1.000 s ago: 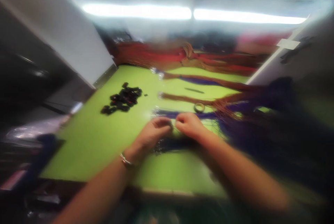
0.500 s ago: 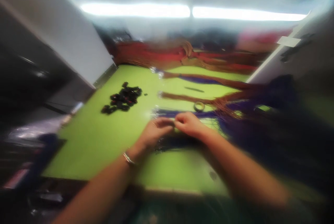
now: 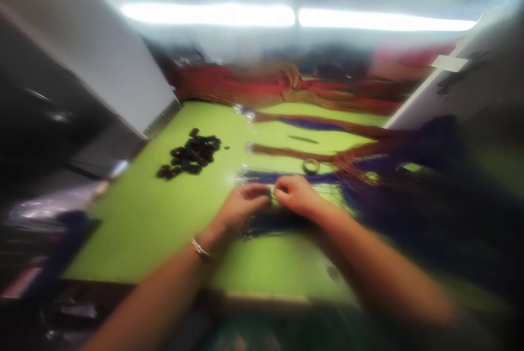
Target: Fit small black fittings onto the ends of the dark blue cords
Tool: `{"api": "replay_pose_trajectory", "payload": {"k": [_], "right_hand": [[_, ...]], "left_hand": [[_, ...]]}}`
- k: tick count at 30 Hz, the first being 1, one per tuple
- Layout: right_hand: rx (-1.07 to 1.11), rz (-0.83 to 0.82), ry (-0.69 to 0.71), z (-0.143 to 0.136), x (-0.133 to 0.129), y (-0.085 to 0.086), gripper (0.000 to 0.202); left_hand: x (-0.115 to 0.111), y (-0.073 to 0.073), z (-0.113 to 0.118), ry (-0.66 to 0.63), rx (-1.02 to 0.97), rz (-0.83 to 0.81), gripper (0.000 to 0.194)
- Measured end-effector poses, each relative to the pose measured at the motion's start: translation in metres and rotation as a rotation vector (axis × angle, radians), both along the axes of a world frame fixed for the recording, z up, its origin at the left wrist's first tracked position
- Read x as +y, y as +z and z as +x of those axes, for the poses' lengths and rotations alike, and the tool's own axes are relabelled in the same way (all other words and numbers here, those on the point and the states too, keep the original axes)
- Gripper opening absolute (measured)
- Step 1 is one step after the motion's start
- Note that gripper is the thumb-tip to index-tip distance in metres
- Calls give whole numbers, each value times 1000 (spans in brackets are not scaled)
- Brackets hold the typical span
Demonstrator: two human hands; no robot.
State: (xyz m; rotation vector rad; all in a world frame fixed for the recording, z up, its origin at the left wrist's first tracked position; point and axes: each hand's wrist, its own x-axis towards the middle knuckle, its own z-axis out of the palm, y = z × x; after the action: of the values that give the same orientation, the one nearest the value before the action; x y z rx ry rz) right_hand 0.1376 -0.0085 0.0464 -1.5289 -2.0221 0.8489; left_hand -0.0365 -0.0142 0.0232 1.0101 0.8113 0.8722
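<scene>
My left hand [image 3: 248, 201], with a bracelet at the wrist, is closed, thumb and fingers pinched together. My right hand [image 3: 298, 194] is closed too, its fingertips almost meeting those of the left. Whatever they pinch is too small and blurred to name. Just behind the hands lies a bundle of blue wires [image 3: 266, 177] with pale ends at its left. A dark bundle of wires [image 3: 272, 223] stretches beneath and in front of them. Beyond, a roll of tape [image 3: 310, 166] rests beside a bundle of brown wires [image 3: 290, 153].
On the green tabletop [image 3: 164, 231], a pile of black parts [image 3: 190, 155] lies to the left. A thin dark tool [image 3: 303, 139] sits farther back. Red and brown wire bundles [image 3: 245, 83] line the rear. Loose blue wires [image 3: 409, 203] spread over the right side. Grey panels [image 3: 123, 61] flank the table.
My fingertips have drawn slightly apart, the left hand shifting a little to the left. The whole view has slid slightly; the wires and black parts lie as before.
</scene>
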Motion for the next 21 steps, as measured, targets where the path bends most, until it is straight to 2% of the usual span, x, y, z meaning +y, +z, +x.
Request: {"api": "replay_pose_trajectory", "payload": {"k": [8, 10, 12, 15, 17, 19, 20, 21], "right_hand": [[-87, 55, -7, -6, -3, -5, 15], [-60, 56, -7, -4, -3, 3, 16], [-14, 79, -49, 4, -2, 19, 17], [90, 85, -161, 44, -6, 52, 16], [174, 33, -276, 89, -16, 74, 15], [242, 44, -453, 142, -32, 93, 14], [213, 112, -467, 167, -42, 102, 14], [126, 192, -415, 187, -52, 108, 17]], "left_hand": [[0, -2, 0, -21, 39, 28, 28], [-1, 1, 0, -12, 39, 20, 34], [-2, 3, -1, 30, 20, -15, 43], [0, 4, -3, 106, -28, -102, 41], [3, 1, -5, 118, -48, -142, 33], [6, -3, -5, 121, -71, -172, 27], [7, -5, -4, 128, -89, -187, 25], [8, -6, -4, 134, -113, -202, 22]]}}
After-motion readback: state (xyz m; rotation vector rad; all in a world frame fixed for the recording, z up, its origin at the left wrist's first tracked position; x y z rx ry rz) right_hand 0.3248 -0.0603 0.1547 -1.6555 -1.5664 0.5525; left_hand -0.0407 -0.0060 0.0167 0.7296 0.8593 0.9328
